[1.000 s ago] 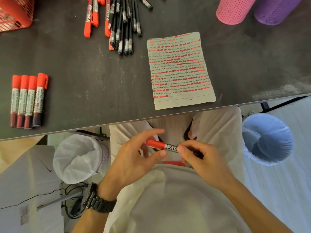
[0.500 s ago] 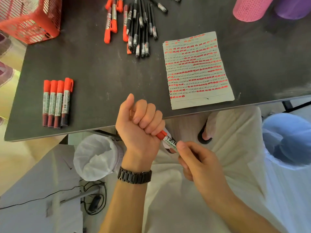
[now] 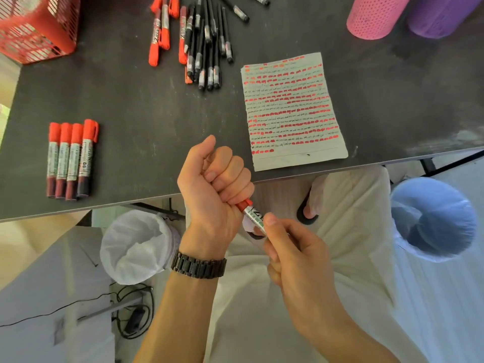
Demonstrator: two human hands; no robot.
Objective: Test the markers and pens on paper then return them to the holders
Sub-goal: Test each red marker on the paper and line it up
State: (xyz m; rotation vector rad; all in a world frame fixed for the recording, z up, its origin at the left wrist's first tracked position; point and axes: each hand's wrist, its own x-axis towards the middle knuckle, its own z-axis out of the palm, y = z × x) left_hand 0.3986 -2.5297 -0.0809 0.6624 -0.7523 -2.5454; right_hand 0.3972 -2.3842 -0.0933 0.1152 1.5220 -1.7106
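A red marker [image 3: 252, 214] is held over my lap, just below the table's front edge. My left hand [image 3: 213, 187] is a fist wrapped round its red cap end. My right hand [image 3: 290, 247] pinches the labelled barrel. The test paper [image 3: 292, 111], filled with red and black strokes, lies on the dark table [image 3: 136, 113]. Several red markers [image 3: 69, 159] lie in a neat row at the left. A loose pile of red markers and black pens [image 3: 201, 40] lies at the back. A pink holder [image 3: 373, 15] and a purple holder [image 3: 440, 14] stand at the back right.
A red mesh basket [image 3: 36, 27] sits at the table's back left corner. Below the table, a white-lined bin [image 3: 136, 244] stands at my left and a blue-lined bin [image 3: 432, 218] at my right. Cables lie on the floor.
My left hand went from pinching the red cap with its fingertips to a full fist round it, and both hands rose towards the table edge. The view shifted left.
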